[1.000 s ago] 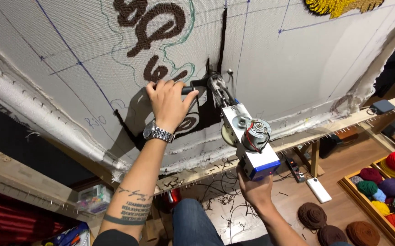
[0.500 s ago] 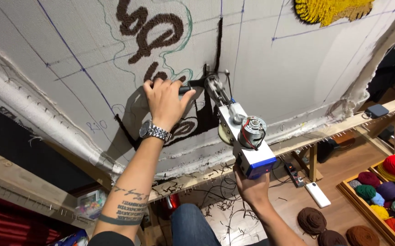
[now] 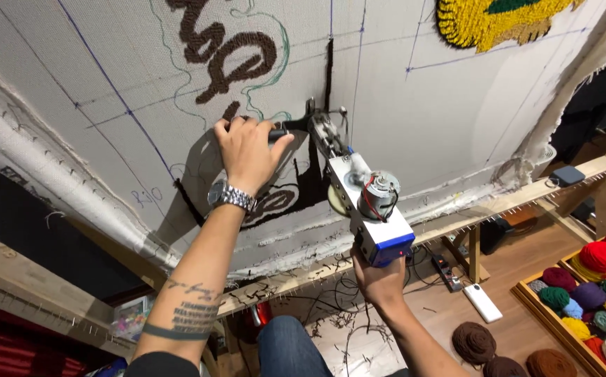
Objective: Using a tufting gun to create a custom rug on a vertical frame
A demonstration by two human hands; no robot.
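Since a moment ago the tufting gun (image 3: 359,192) climbed the cloth (image 3: 414,105); left hand (image 3: 247,150) fingers wrap its front handle to steer, right hand (image 3: 380,276) fingers clasp the rear grip, bearing its weight.

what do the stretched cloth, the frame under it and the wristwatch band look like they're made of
The cloth looks like woven off-white fabric: matte, with a visible grid and frayed edges. The frame seems to be bare unfinished wood, pale and square-cut. The wristwatch band on the left hand looks like metal, silvery and shiny, in links.
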